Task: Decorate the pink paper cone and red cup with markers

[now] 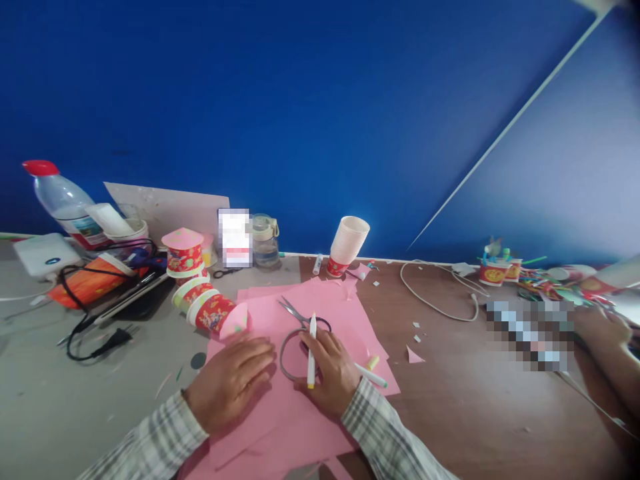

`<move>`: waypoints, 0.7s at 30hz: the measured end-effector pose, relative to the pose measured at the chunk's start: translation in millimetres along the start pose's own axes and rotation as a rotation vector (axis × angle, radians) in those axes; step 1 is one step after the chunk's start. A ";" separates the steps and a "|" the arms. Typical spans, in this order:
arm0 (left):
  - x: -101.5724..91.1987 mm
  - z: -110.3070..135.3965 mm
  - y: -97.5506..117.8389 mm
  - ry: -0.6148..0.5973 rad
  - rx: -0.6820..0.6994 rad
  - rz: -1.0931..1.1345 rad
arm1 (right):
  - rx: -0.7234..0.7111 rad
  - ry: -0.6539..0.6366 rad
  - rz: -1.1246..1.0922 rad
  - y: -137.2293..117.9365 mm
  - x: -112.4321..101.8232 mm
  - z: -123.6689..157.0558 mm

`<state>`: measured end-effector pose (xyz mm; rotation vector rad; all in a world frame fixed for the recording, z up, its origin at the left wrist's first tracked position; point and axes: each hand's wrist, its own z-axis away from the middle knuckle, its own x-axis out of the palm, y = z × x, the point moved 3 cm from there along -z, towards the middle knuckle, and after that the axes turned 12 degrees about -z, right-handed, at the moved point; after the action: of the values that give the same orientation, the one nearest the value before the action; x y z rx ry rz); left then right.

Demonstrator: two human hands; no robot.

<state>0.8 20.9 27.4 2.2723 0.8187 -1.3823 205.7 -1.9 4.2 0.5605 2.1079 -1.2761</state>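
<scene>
My left hand (pixel 231 380) lies flat on the pink paper (pixel 280 427), its fingers stretched out. In my right hand (pixel 331 373) is a white marker (pixel 312 360) with a yellow tip and yellow end, pointing away from me. Scissors (pixel 295 313) lie on the paper beneath that hand, which partly hides their handles. By the right wrist are a yellow cap (pixel 373 362) and a white marker with a green end (pixel 373 376). Red patterned paper cups (pixel 213 313) lie on their sides beyond my left hand, a pink paper cone (pixel 235 323) at the near end.
A stack of paper cups (pixel 349 243) leans near the blue wall. A glass jar (pixel 265 243), a capped cup (pixel 184 257), a bottle (pixel 63 200) and a black cable (pixel 80 353) are at left. Another person's hand (pixel 600 330) is at far right, near a blurred-out object (pixel 533 333).
</scene>
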 end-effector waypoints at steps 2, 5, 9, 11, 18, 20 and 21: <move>-15.5 -1.3 -7.9 0.067 -0.043 -0.055 | -0.004 -0.003 0.004 0.4 0.7 0.1; -29.9 -0.7 -31.8 0.005 -0.143 -0.117 | 0.006 -0.011 0.006 0.7 1.0 -0.1; -29.3 4.5 -64.0 -0.191 -0.156 -0.309 | 0.023 -0.025 0.006 0.0 0.8 -1.0; -25.4 5.4 -72.4 -0.236 -0.126 -0.392 | 0.025 -0.034 0.001 -0.4 0.8 -1.3; -12.7 -7.1 -77.2 -0.309 -0.039 -0.471 | -0.005 -0.020 -0.004 -0.1 0.4 -1.0; -11.0 -8.2 -81.6 -0.314 -0.044 -0.498 | -0.006 -0.021 0.002 0.2 0.1 -1.2; -11.0 -7.9 -84.2 -0.316 -0.048 -0.502 | -0.008 -0.021 0.005 0.2 0.0 -1.4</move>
<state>-51.6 86.9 40.5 1.8079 1.3465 -1.8464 205.4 -0.6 4.6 0.5463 2.0918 -1.2644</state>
